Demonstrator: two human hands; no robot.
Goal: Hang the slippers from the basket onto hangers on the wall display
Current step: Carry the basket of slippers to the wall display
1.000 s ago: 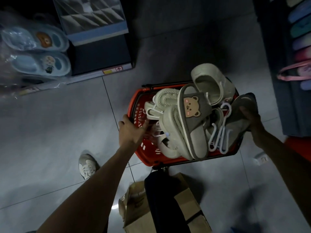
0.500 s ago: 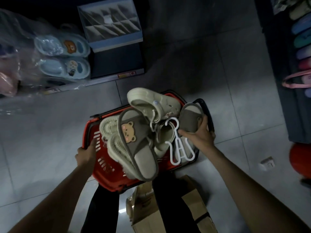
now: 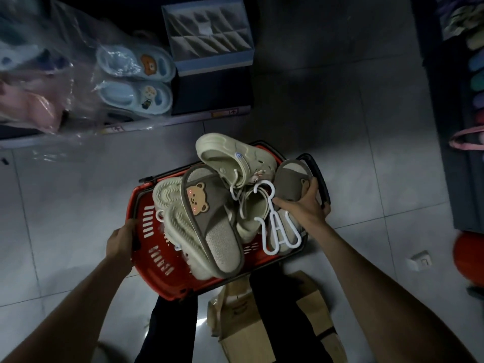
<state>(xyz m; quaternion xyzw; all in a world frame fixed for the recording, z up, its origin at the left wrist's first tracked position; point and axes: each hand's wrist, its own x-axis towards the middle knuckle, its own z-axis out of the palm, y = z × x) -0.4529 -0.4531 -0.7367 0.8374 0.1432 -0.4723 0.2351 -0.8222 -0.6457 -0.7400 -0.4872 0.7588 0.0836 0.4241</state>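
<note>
A red plastic basket (image 3: pixel 159 268) sits low in front of me, piled with slippers. On top lies a brown slipper with a bear face (image 3: pixel 209 221), over beige ridged-sole slippers (image 3: pixel 167 195) and a beige clog (image 3: pixel 233 155). My left hand (image 3: pixel 121 239) grips the basket's left rim. My right hand (image 3: pixel 303 205) holds a second brown bear slipper (image 3: pixel 289 183) at the basket's right edge, together with a white plastic hanger (image 3: pixel 275 224) that hangs below the fingers.
Cardboard boxes (image 3: pixel 272 320) lie on the tiled floor by my legs. Bagged blue bear slippers (image 3: pixel 136 79) and a divided storage box (image 3: pixel 209 43) stand at the back left. A dark shelf with coloured slippers (image 3: pixel 471 82) runs along the right. A red ball-like object (image 3: pixel 470 258) sits at the right edge.
The basket has shifted left and nearer to me in view. My right hand, on the basket's far right edge a second ago, now grips the brown slipper and hanger.
</note>
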